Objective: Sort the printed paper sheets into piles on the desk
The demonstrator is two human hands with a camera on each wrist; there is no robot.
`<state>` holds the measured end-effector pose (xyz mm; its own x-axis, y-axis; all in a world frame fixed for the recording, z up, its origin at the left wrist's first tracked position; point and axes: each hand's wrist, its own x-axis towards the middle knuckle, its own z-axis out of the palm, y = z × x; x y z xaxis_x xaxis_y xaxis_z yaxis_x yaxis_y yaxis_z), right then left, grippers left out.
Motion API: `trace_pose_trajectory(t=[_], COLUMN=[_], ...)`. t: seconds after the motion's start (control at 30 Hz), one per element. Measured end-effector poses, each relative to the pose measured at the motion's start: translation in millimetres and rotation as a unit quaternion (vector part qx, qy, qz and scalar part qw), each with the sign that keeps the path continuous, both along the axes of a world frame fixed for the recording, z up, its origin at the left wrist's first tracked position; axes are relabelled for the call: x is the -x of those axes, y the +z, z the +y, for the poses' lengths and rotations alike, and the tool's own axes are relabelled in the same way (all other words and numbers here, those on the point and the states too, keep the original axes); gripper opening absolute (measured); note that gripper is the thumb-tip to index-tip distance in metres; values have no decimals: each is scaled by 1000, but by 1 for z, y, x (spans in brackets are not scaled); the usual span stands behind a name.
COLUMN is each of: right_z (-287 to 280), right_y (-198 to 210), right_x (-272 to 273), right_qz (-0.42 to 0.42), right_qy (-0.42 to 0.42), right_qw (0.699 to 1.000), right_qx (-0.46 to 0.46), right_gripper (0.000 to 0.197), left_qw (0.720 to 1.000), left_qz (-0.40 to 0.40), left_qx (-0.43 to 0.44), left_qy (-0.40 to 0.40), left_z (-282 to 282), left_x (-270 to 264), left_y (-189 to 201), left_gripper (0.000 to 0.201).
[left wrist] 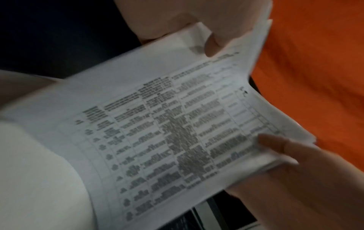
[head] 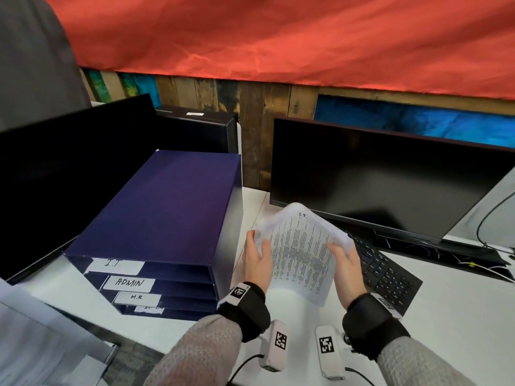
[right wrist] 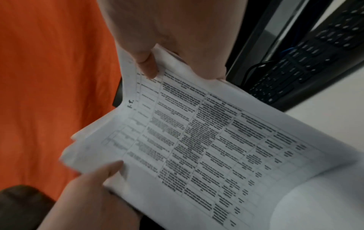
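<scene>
A stack of printed sheets with dense table text is held up over the white desk, curved between both hands. "I.T." is handwritten at the head of the top sheet. My left hand grips the stack's left edge, thumb on top and fingers behind. My right hand pinches the right edge the same way. In the left wrist view the sheets fan apart at the far edge under my left thumb. In the right wrist view the sheets show the "I.T." mark near my right thumb.
A dark blue paper sorter stands to the left, its slots labelled I.T., ADMIN and H.R. A black monitor and keyboard lie to the right. A second monitor is at far left, and more paper at bottom left.
</scene>
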<state>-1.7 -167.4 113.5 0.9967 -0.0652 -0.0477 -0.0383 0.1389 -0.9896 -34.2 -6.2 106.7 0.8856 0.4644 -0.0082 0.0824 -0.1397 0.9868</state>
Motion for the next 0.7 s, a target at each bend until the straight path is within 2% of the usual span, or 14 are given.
trace_pose_trajectory(t=[0.13,0.2,0.27,0.37,0.47,0.53,0.67,0.7], right_z=[7,3,-2,-7,-9,-10,-12,-11], right_y=[0,-2,-2,3,8,11,20,22], right_x=[5,10,14,14,13,14,16,17], right_qz=[-49,-96,-155,-231,-220,-210,-196,-199], right_qy=[-42,-75,-83,-60,1,16,21,20], right_qw=[997,987,963,910,865,852,856,860], right_qx=[30,107,203,340,452,479,479,470], right_gripper=[10,21,40,59,74,68,67,68], left_qw=[999,999,999,999,999,1000,1000,1000], left_qz=[-29,-20,-14,-14,-15,-12,18,25], left_qx=[-7,-8,-17,-8,-5,3,10,14], left_qy=[25,36,38,35,28,23,5,2], left_z=[-4,2,6,9,9,10,14,14], left_x=[3,5,5,1,-3,-4,-6,-7], left_y=[-4,-12,-18,-18,-16,-15,-17,-18], left_gripper=[21,18,17,21,23,26,31,37])
